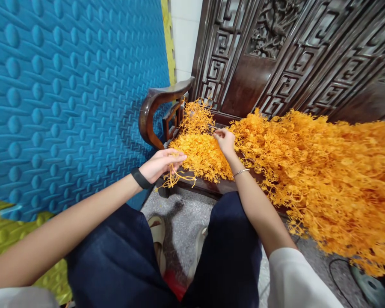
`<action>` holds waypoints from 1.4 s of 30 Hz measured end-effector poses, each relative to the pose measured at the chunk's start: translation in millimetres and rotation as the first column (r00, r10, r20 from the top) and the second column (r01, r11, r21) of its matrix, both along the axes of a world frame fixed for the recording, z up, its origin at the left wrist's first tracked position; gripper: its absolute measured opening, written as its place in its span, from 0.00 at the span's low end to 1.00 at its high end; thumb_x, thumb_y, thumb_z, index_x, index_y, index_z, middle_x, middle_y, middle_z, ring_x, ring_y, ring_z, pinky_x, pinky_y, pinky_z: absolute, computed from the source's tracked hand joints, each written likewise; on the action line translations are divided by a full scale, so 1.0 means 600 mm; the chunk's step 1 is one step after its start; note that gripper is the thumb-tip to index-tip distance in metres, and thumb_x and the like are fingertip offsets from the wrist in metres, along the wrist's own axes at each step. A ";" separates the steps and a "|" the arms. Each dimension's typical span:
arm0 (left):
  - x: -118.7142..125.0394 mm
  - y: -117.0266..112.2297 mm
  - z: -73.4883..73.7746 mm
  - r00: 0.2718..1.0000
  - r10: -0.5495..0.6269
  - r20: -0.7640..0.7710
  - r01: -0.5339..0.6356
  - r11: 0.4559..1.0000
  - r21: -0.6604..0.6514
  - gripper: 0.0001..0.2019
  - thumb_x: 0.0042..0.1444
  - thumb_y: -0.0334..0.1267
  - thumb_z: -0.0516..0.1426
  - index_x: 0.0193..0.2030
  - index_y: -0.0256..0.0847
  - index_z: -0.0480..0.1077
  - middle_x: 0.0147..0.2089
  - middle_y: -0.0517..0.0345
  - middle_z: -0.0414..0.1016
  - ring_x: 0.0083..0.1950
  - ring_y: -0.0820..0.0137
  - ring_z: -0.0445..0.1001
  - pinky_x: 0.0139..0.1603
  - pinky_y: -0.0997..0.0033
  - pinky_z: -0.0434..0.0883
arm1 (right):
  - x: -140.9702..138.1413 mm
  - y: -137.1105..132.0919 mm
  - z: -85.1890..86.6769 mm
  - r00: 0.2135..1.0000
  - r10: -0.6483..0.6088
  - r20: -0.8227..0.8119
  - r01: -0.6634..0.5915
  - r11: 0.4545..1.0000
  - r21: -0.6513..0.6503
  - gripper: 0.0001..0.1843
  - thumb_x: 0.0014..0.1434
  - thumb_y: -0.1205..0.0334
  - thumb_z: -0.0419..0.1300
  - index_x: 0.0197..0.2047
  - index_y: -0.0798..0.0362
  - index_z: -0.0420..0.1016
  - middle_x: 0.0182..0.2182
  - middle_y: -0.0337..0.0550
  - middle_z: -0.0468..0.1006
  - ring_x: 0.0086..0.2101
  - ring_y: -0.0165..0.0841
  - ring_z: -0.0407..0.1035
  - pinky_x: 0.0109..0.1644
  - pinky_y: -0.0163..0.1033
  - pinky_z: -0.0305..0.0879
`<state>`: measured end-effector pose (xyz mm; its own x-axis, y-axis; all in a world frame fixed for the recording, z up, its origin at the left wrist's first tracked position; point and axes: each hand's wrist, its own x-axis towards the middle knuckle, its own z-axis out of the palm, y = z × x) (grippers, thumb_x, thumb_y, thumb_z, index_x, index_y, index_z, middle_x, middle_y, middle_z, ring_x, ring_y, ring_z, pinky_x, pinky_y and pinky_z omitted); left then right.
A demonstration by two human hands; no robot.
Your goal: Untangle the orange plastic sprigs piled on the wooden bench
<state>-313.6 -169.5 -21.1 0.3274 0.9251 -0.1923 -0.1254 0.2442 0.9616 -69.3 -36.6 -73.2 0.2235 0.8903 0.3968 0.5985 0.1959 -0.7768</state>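
A big heap of orange plastic sprigs (324, 171) covers the seat of a dark carved wooden bench (244, 81). A smaller pile of the same sprigs (200, 154) lies at the bench's left end. My left hand (160, 164), with a black band on the wrist, is closed on a small bunch of orange sprigs (176, 177) that hangs over the seat's front edge. My right hand (225, 141), with a thin bracelet on the wrist, rests on the small pile with its fingers pinched on a sprig there.
A blue embossed foam mat (67, 94) stands upright at the left, with a yellow mat (6, 231) below it. The bench's curved armrest (154, 107) is beside my left hand. My knees in dark trousers (231, 248) and speckled grey floor (186, 214) lie below. A black cable (336, 273) runs at lower right.
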 end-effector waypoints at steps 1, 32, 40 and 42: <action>0.000 0.001 0.000 1.000 0.006 0.011 -0.006 1.000 -0.003 0.11 0.41 0.35 0.64 0.32 0.34 0.68 0.23 0.63 0.67 0.21 0.79 0.63 0.20 0.78 0.59 | 0.000 -0.001 0.002 1.000 -0.012 -0.007 0.012 1.000 0.016 0.08 0.49 0.68 0.59 0.34 0.60 0.75 0.30 0.48 0.77 0.27 0.32 0.66 0.39 0.40 0.63; 0.018 0.008 -0.016 1.000 0.011 0.019 -0.012 0.998 0.055 0.17 0.36 0.30 0.67 0.35 0.34 0.69 0.29 0.59 0.73 0.29 0.76 0.71 0.32 0.74 0.67 | -0.158 -0.176 0.056 0.624 0.635 -0.455 -0.692 0.720 0.055 0.07 0.50 0.59 0.63 0.32 0.51 0.72 0.32 0.39 0.73 0.34 0.31 0.67 0.44 0.41 0.64; 0.020 0.003 -0.018 0.998 0.051 0.031 -0.053 0.996 0.071 0.11 0.46 0.37 0.62 0.22 0.34 0.66 0.18 0.66 0.59 0.17 0.83 0.51 0.19 0.77 0.48 | -0.144 -0.150 0.052 0.732 0.543 -0.412 -0.577 0.815 0.050 0.06 0.49 0.59 0.61 0.29 0.51 0.68 0.28 0.38 0.71 0.31 0.30 0.64 0.39 0.39 0.62; 0.022 0.004 -0.015 0.994 0.070 0.079 -0.075 0.995 0.062 0.11 0.45 0.37 0.62 0.22 0.34 0.66 0.21 0.65 0.62 0.17 0.84 0.51 0.18 0.78 0.47 | -0.147 -0.147 0.049 0.740 0.499 -0.450 -0.540 0.841 0.045 0.05 0.49 0.60 0.60 0.29 0.51 0.68 0.26 0.37 0.69 0.29 0.29 0.62 0.36 0.38 0.60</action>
